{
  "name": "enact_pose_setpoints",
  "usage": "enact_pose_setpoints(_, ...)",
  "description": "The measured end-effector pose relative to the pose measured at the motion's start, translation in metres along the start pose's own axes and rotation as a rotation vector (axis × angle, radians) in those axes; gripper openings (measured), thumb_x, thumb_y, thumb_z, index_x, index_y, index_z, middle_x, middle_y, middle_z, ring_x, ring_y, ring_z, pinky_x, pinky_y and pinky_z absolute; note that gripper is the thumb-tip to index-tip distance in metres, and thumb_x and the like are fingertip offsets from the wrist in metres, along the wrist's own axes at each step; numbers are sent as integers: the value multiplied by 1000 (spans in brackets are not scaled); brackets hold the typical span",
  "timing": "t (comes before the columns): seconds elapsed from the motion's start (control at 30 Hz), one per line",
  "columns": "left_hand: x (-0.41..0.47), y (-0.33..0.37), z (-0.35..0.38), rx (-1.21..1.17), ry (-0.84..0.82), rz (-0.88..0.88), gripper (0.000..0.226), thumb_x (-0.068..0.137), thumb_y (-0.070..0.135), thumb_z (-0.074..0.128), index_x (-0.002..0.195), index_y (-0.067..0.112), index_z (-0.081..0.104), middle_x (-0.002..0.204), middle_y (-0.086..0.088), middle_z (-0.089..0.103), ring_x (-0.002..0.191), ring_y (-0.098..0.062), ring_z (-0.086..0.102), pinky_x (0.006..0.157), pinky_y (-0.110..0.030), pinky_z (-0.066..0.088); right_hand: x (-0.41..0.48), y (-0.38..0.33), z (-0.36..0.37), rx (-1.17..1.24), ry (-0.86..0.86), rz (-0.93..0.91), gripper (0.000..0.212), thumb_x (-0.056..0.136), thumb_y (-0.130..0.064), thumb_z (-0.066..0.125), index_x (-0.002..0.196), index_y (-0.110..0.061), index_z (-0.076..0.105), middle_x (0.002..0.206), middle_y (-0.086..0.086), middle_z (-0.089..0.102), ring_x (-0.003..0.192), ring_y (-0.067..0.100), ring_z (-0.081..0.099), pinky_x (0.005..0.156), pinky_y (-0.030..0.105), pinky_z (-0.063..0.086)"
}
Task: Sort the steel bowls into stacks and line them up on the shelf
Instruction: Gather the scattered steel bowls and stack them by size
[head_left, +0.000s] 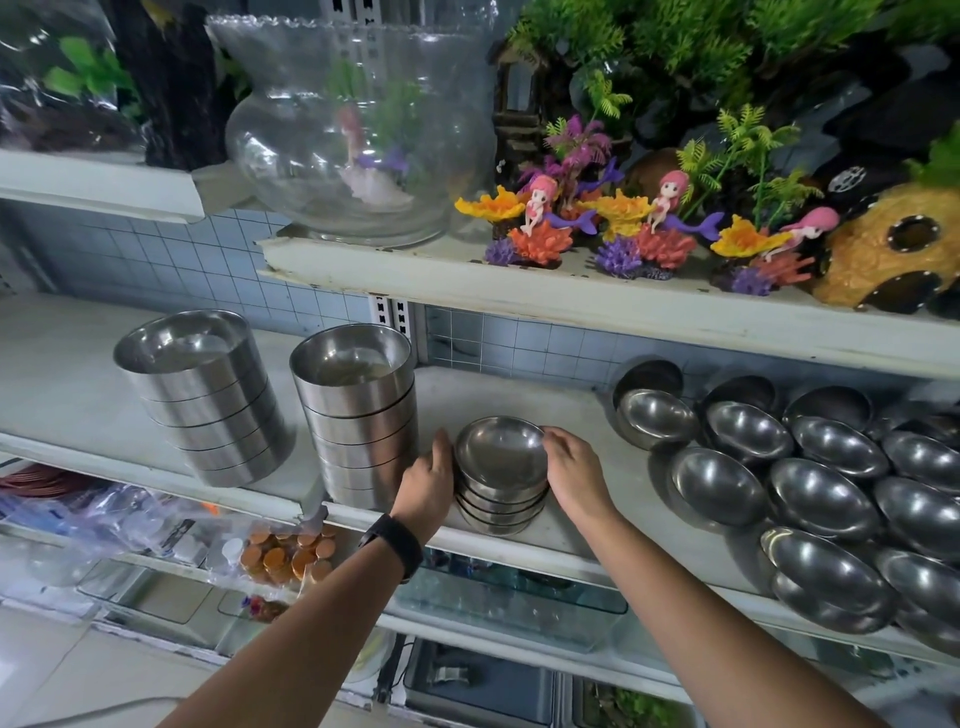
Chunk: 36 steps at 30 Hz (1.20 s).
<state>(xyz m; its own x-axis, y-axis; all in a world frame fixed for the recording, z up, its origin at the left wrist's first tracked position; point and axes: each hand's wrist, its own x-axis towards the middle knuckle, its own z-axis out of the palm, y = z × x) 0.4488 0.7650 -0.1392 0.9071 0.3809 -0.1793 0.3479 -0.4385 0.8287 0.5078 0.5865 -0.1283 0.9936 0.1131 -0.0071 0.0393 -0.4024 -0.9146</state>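
Note:
A short stack of small rounded steel bowls (501, 475) stands near the front edge of the white shelf (582, 530). My left hand (428, 480) presses against the stack's left side and my right hand (574, 467) grips its right side at the top bowl's rim. Two tall stacks of straight-walled steel bowls stand to the left: one (200, 395) at the far left, the other (358, 410) just beside my left hand. On the right, several loose rounded bowls (821, 493) lie tilted and overlapping across the shelf.
The shelf above carries a glass fishbowl (358, 135), coral and mermaid ornaments (623, 228) and a pineapple house (893, 249); its edge (519, 296) overhangs the bowls. Below are glass tanks (509, 603) and a bag of orange pellets (291, 556).

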Motion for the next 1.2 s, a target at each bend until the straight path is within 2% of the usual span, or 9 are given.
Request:
enact_pose_setpoints(0.27,-3,10,-4,14,-44,22,53,105,55,26,109,21,67,98,-9,61,92,-26,53,81,-26,35,1,8,3,16,31,23,34,105,-21,42,98,-3,70,97,12,72,95,24,65,87,38,50)
enact_pose_setpoints(0.4,-7,13,-5,-33,-31,-6,55,104,59,27,77,25,61,89,-8,65,91,-28,58,80,-28,37,-1,8,3,27,23,35,33,105,-23,44,95,-9,72,93,4,72,92,19,65,80,32,47)
enact_pose_setpoints(0.7,1,12,-6,42,-83,25,55,105,57,23,117,23,64,101,-12,61,96,-32,56,83,-33,41,-13,4,-1,97,6,76,29,107,-28,42,111,-18,68,109,-4,67,96,10,59,76,22,42)
enact_pose_setpoints(0.83,1,10,-9,34,-92,-31,72,101,64,21,124,10,63,117,-20,67,108,-38,62,96,-41,50,-21,5,1,113,-48,192,33,105,-42,35,120,-33,64,78,-3,58,44,10,51,40,22,37)
enact_pose_setpoints(0.9,-1,10,-10,37,-100,-62,74,99,68,21,116,9,63,122,-22,66,113,-40,62,97,-44,51,-25,4,0,113,-52,238,34,104,-47,34,121,-37,62,72,-2,53,41,17,53,35,21,33)
enact_pose_setpoints(0.97,-4,11,-9,-60,-78,-129,46,105,49,33,131,14,48,128,-26,60,112,-42,61,97,-43,49,-28,1,-1,106,-63,251,36,103,-51,32,123,-38,59,73,1,58,41,20,58,36,22,32)
enact_pose_setpoints(1.03,1,8,-6,-208,-55,-199,67,104,11,41,154,9,-3,139,-31,48,115,-44,58,99,-43,44,-32,-2,-2,96,-83,257,37,102,-55,31,124,-38,56,74,6,63,44,22,63,38,23,33)
enact_pose_setpoints(1.1,0,9,-7,-192,-48,-208,78,102,2,39,152,7,-20,146,-31,41,119,-46,54,103,-46,42,-36,-5,-3,89,-104,269,39,99,-64,31,124,-42,53,84,9,68,49,24,66,38,23,35)
enact_pose_setpoints(1.2,6,1,-2,-242,-102,-130,55,108,30,35,157,9,21,145,-25,47,125,-43,53,108,-45,41,-40,-7,-3,88,-112,275,40,94,-74,31,119,-50,51,101,11,69,53,25,68,39,23,40)
